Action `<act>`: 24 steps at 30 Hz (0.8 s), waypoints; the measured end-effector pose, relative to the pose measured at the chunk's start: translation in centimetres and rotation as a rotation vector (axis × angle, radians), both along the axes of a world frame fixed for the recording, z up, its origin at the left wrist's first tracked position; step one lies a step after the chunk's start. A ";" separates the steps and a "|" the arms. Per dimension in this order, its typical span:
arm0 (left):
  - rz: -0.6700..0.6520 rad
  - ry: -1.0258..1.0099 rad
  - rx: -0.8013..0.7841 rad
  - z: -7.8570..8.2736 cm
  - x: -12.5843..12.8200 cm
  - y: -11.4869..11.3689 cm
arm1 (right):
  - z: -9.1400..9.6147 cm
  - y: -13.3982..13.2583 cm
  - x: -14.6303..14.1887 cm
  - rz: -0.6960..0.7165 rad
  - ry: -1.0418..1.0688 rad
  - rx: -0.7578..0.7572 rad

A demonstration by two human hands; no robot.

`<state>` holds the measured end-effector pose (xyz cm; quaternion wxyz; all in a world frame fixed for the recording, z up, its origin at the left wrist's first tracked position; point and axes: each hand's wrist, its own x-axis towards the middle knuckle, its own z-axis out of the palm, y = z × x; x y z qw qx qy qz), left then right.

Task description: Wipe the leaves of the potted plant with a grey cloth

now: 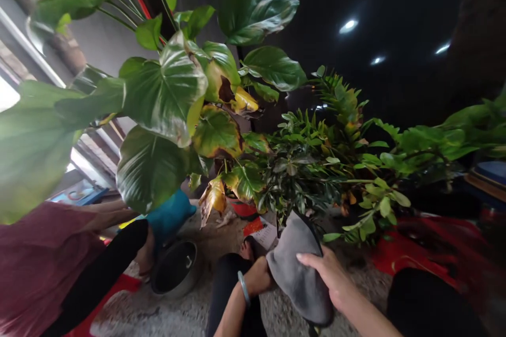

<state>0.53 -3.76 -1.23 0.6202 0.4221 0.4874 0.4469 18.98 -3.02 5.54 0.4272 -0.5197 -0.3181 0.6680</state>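
A grey, soft fabric piece with a dark edge is held up before my knees; its exact kind does not show clearly. My right hand grips its right side, the thumb lying on the grey face and the other fingers behind. At the left edge of the piece is my left hand, closed, with its fingertips hidden by the fabric. A pale bangle circles my left wrist. Below the piece a small dark tip pokes out, too little of it visible to name.
Large-leaved potted plants and bushy greenery hang close over my hands. A dark round pot stands on the rough floor to the left. Beyond it sits another person in a maroon top. Red plastic lies at right.
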 end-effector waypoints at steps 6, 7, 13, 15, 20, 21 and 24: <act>-0.161 -0.096 -0.160 0.7 2.9 -4.3 | -0.6 -0.8 0.5 0.009 0.138 0.050; -0.113 -0.201 -0.165 0.9 3.2 -4.5 | -0.8 -0.8 0.3 0.036 0.142 0.058; 0.276 -0.464 -0.155 1.0 5.8 -4.4 | -1.9 -2.0 -0.5 0.003 0.134 0.075; 0.397 -0.507 -0.212 1.1 6.7 -4.1 | -1.9 -2.5 -0.6 0.002 0.125 0.063; 0.430 -0.557 -0.286 2.0 7.2 -3.6 | -1.9 -3.1 -0.6 0.018 0.063 0.079; 0.455 -0.525 -0.261 2.1 7.1 -3.6 | -1.9 -3.0 -0.6 0.022 0.014 0.094; 0.535 -0.433 -0.191 2.3 6.8 -3.3 | -1.9 -2.4 -0.4 0.122 -0.111 0.213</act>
